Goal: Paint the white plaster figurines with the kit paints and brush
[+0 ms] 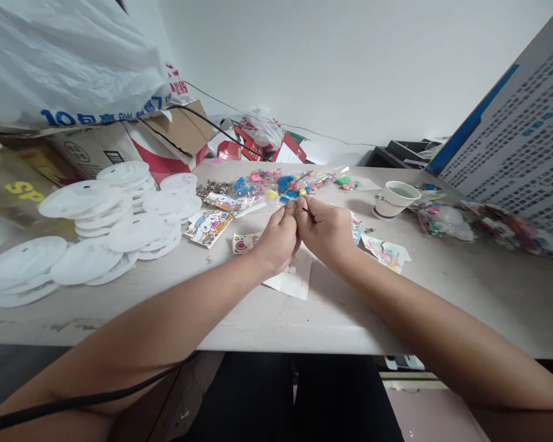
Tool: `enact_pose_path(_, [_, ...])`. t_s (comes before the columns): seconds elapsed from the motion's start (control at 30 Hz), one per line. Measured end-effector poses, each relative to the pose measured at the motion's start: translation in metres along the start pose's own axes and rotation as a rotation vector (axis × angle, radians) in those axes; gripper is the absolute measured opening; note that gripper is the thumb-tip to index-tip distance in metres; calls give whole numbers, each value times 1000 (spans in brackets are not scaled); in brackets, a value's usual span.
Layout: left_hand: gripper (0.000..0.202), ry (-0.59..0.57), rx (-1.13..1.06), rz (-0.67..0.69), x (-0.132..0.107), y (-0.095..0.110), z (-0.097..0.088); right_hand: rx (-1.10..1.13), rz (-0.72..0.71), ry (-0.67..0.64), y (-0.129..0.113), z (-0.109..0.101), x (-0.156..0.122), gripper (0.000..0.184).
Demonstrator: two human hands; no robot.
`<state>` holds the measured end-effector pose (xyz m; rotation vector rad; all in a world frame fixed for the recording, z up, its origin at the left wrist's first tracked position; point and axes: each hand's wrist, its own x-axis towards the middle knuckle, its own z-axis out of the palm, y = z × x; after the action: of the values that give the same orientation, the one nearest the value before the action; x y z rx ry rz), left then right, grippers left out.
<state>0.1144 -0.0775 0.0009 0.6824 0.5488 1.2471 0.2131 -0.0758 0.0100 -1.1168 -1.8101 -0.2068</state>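
My left hand [278, 236] and my right hand [325, 230] meet above the middle of the white table [465, 288], fingertips pinched together on something small that I cannot make out. Beneath them lies a white paper sheet [295, 281]. Just beyond the fingers are clear bags of small colourful pieces [286, 183]. Cartoon sticker cards [209, 226] lie to the left of my hands, and another printed card [387, 253] lies to the right.
Stacks of white round plastic discs [96, 227] cover the table's left side. A paper cup [394, 197] stands at the right, with plastic bags [447, 221] beyond it. Cardboard boxes [120, 147] and a white plastic bag [69, 61] stand at the back left; a printed board [520, 135] leans at right.
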Motion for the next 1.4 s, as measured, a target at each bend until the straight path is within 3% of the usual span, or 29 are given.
enact_pose_path(0.27, [17, -9, -35, -19, 5, -3, 1, 19, 128, 1, -1, 2, 0, 34])
enact_pose_path(0.5, [17, -57, 2, -10, 8, -2, 1, 90, 133, 7, 2, 2, -1, 36])
enact_pose_path(0.67, [29, -218, 21, -62, 0, 11, -5, 245, 80, -111, 5, -18, -4, 26])
enact_pose_path(0.77, [30, -340, 15, -115, -5, 21, -12, 315, 43, -183, 5, -30, -5, 33])
enact_pose_path(0.93, [33, -357, -6, -242, -8, 31, -17, 353, -43, -162, 8, -37, -4, 35])
enact_pose_path(1.03, [36, -433, -28, -393, -9, 34, -19, 433, -130, -264, 13, -39, -3, 41])
enact_pose_path(1.17, [39, -580, 33, -573, -12, 38, -16, 477, -207, -324, 19, -44, 0, 32])
enact_pose_path(1.27, [40, -485, 108, -480, -14, 33, -10, 412, -196, -282, 22, -46, 1, 27])
enact_pose_path(1.4, [30, -221, 268, -116, -14, 20, -7, 378, -119, -282, 24, -41, -1, 29])
